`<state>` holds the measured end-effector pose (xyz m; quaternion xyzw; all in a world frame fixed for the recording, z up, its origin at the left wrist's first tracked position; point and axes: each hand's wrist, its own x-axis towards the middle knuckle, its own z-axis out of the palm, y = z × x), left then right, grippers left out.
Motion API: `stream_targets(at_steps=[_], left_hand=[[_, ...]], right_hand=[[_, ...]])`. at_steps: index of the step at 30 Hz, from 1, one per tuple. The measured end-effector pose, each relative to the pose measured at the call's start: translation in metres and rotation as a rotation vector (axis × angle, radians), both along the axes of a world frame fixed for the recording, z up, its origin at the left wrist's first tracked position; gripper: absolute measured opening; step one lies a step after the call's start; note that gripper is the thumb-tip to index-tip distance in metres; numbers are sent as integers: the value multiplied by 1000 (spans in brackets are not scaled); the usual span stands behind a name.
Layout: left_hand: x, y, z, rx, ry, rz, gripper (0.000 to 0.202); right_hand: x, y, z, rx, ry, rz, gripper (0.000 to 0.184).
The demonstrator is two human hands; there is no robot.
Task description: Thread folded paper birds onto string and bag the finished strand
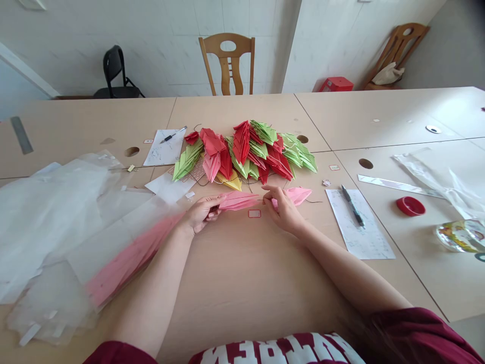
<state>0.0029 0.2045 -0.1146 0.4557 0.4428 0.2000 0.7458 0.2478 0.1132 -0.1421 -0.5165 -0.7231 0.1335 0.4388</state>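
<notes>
Left hand (205, 212) grips pink folded paper (239, 201), long axis pointing right

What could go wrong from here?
1. The left hand pinches a folded pink piece that looks thin; too hard a squeeze might crease it.
2. A thin thread sticks out past the right hand; it could snag or tangle if pulled about.
3. In this view the left forearm overlaps the bag of pink paper; a sideways move might drag it.
</notes>
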Motion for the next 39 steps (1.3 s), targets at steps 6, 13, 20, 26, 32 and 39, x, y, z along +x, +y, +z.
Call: stream_targets(at_steps=[6, 13, 20, 26, 32, 39], left_hand=[[6, -5, -9, 385, -12, 56, 33], [17, -15, -12, 727, 49, -57, 22], [27, -20, -13, 1331, 228, 96, 42], [35, -28, -14, 1329, 291, -82, 19], [39, -34, -18, 1110, 164, -74, 13], [44, -38, -11, 848, 52, -49, 47]], right_hand=[[5, -3, 9, -123, 138, 38, 30], [9, -1, 17, -220, 289, 146, 33], [8, 2, 7, -160, 267, 56, 11], [5, -2, 15, -147, 272, 78, 11], [2, -1, 13, -242, 208, 135, 17], [-1, -1, 14, -348, 319, 137, 29]])
